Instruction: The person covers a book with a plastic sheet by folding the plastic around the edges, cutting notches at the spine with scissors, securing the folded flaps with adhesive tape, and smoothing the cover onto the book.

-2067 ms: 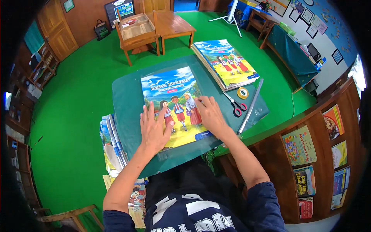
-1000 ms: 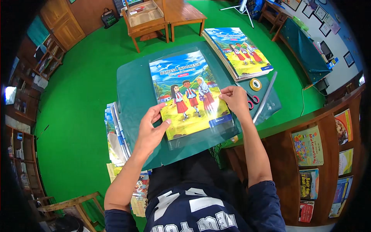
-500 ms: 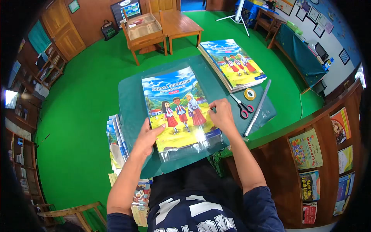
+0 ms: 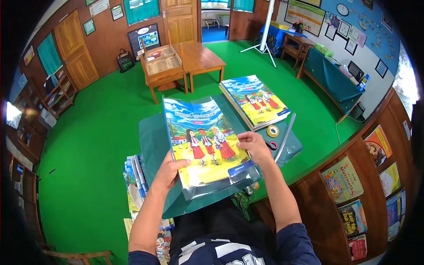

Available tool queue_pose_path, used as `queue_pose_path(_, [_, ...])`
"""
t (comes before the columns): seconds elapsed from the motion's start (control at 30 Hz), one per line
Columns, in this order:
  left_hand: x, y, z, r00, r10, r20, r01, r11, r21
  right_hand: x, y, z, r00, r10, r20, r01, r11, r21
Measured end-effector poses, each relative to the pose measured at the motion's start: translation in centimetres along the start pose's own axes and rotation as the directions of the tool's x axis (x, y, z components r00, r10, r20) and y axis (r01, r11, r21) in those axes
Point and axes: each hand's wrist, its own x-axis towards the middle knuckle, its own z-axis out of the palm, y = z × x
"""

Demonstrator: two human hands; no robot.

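Observation:
A Bahasa Indonesia textbook (image 4: 201,132) with clear plastic around it, jutting past its lower edge, is tilted up above the green-covered table (image 4: 152,132). My left hand (image 4: 170,170) grips its lower left side, thumb on the cover and fingers underneath. My right hand (image 4: 255,146) pinches the right edge, thumb and fingers together. Beyond my right hand lie scissors (image 4: 273,145), mostly hidden behind it, and a roll of yellow tape (image 4: 273,130). A long roll of clear plastic (image 4: 285,138) rests along the table's right side.
A stack of the same textbooks (image 4: 256,101) sits at the table's far right. More books (image 4: 134,176) are piled low on the left. A wooden display rack (image 4: 309,190) with books stands close on the right. Wooden tables (image 4: 201,59) stand ahead.
Both hands have raised the textbook off the table, its far edge tilting up. My right hand now covers most of the scissors. The head view has tipped upward.

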Motion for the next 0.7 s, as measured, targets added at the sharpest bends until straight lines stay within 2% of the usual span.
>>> queue_pose_path(0.1, [1.3,-1.1,0.7,0.998,0.04,0.038,-0.041,0.999,0.017,0.1,-0.6,-1.0,0.996,-0.058,-0.063,0.059,0.998,0.018])
queue_pose_path(0.27, [4.6,-2.5,1.0,0.995,-0.056,0.081,0.056,0.998,0.008,1.5,0.6,-2.3,0.962,-0.197,-0.189,0.197,0.98,-0.017])
queue_pose_path(0.4, [6.3,-5.2,-1.0,0.99,-0.14,-0.018,0.14,0.954,0.265,3.2,4.2,-2.5,0.951,-0.244,-0.191,0.174,0.93,-0.323])
queue_pose_path(0.43, [6.0,-4.7,-0.4,0.989,-0.146,-0.023,0.147,0.953,0.264,3.5,4.5,-2.6,0.953,-0.238,-0.189,0.169,0.932,-0.322])
queue_pose_path(0.47, [5.2,-3.1,0.8,0.983,-0.153,-0.102,0.184,0.816,0.549,3.8,4.7,-2.6,0.945,-0.265,-0.191,0.162,0.887,-0.432])
queue_pose_path(0.5, [4.2,-1.3,2.4,0.974,-0.138,-0.18,0.226,0.591,0.774,4.0,4.9,-2.6,0.938,-0.29,-0.188,0.15,0.832,-0.534])
queue_pose_path(0.53, [3.4,0.2,3.7,0.964,-0.098,-0.247,0.265,0.304,0.915,4.2,5.1,-2.6,0.932,-0.316,-0.178,0.14,0.765,-0.629])
queue_pose_path(0.57, [3.2,0.8,4.3,0.955,-0.035,-0.293,0.293,-0.013,0.956,4.4,5.2,-2.5,0.923,-0.348,-0.163,0.133,0.687,-0.715])
queue_pose_path(0.6, [3.5,0.0,4.2,0.953,-0.033,-0.3,0.299,-0.016,0.954,4.5,5.2,-2.4,0.924,-0.347,-0.159,0.137,0.69,-0.711])
queue_pose_path(0.63, [2.8,-0.6,3.5,0.98,0.113,-0.165,0.171,-0.048,0.984,3.6,4.6,-1.7,0.875,-0.457,-0.161,0.157,0.582,-0.798])
queue_pose_path(0.7, [2.7,-3.8,1.9,0.918,0.375,0.128,-0.071,-0.163,0.984,3.1,4.6,-1.1,0.746,-0.657,-0.112,0.153,0.332,-0.931])
